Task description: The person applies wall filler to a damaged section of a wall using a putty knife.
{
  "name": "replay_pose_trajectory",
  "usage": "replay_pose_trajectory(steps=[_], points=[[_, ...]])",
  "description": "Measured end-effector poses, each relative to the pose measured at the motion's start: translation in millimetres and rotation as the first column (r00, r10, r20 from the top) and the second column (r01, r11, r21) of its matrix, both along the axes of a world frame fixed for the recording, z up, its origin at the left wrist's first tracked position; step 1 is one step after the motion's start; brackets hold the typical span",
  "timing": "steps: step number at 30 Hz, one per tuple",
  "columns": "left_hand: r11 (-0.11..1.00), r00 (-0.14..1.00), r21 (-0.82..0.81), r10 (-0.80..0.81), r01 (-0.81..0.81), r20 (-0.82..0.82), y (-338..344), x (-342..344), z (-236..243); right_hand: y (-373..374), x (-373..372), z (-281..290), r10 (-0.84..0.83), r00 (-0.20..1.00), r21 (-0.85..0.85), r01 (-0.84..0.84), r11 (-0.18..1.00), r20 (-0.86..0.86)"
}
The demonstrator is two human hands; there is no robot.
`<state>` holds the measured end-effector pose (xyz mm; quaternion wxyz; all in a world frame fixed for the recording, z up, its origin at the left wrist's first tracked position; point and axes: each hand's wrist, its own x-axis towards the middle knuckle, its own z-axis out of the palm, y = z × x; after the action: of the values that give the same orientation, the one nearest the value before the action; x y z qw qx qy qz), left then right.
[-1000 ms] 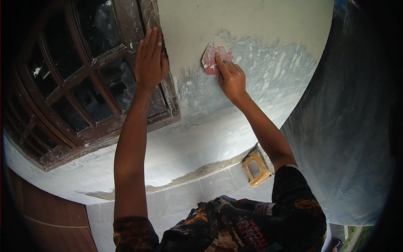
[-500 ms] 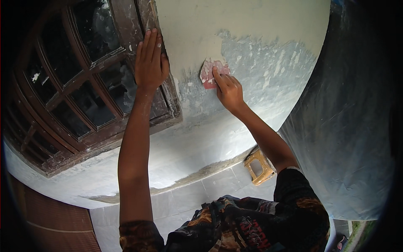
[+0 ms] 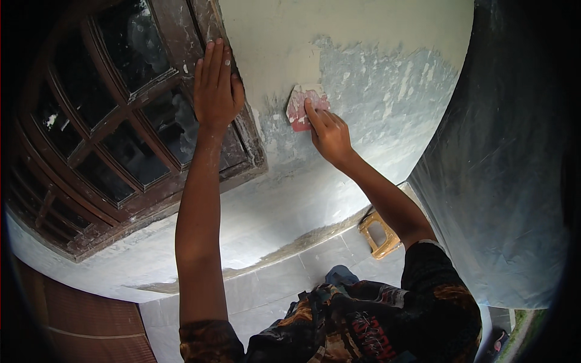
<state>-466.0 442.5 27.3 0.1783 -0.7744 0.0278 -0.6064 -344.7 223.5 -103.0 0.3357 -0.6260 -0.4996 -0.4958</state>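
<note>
My left hand (image 3: pixel 215 97) lies flat with fingers extended on the right-hand upright of a dark brown, scuffed wooden window frame (image 3: pixel 127 195). My right hand (image 3: pixel 328 133) grips a flat pink spreader (image 3: pixel 298 109), smeared with pale filler, against the wall to the right of the window, one finger pressed on its face. Around it the wall (image 3: pixel 387 91) is patchy grey with white flecks, under a cream-coloured upper area.
A yellow plastic stool (image 3: pixel 378 248) stands on the grey tiled floor (image 3: pixel 321 263) at the wall's foot. Translucent plastic sheeting (image 3: pixel 502 199) hangs on the right. A brown ribbed panel (image 3: pixel 91 314) is at lower left; a strip of grass (image 3: pixel 526 327) shows at lower right.
My right hand and the spreader have moved down the wall, mostly in the first half second. My left hand stays on the frame, while the view has shifted slightly.
</note>
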Motion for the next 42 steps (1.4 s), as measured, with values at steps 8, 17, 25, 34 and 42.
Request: replay_pose_trajectory(steps=[8,17,25,34,42], points=[[0.999,1.0,0.032,-0.021,0.021,0.008,-0.8,0.6,0.8,-13.3,-8.4,61.7,0.034,0.998,0.112,-0.028,0.993,-0.054],[1.0,1.0,0.031,0.005,-0.005,0.002,4.3,-5.9,-0.7,6.2,-21.5,-19.6,0.153,0.987,0.024,-0.154,0.988,0.039],[0.999,1.0,0.037,0.002,-0.002,0.012,-3.8,-0.2,2.4,3.2,5.4,60.6,-0.037,0.999,0.107,0.036,0.994,0.01],[0.999,1.0,0.04,0.029,-0.029,0.007,-1.9,-3.8,0.8,-7.0,-21.1,50.2,0.078,0.997,0.046,-0.078,0.996,0.007],[0.999,1.0,0.035,0.015,-0.016,0.024,0.1,-1.7,-0.6,7.6,-11.7,1.6,0.084,0.994,-0.044,-0.081,0.996,0.074]])
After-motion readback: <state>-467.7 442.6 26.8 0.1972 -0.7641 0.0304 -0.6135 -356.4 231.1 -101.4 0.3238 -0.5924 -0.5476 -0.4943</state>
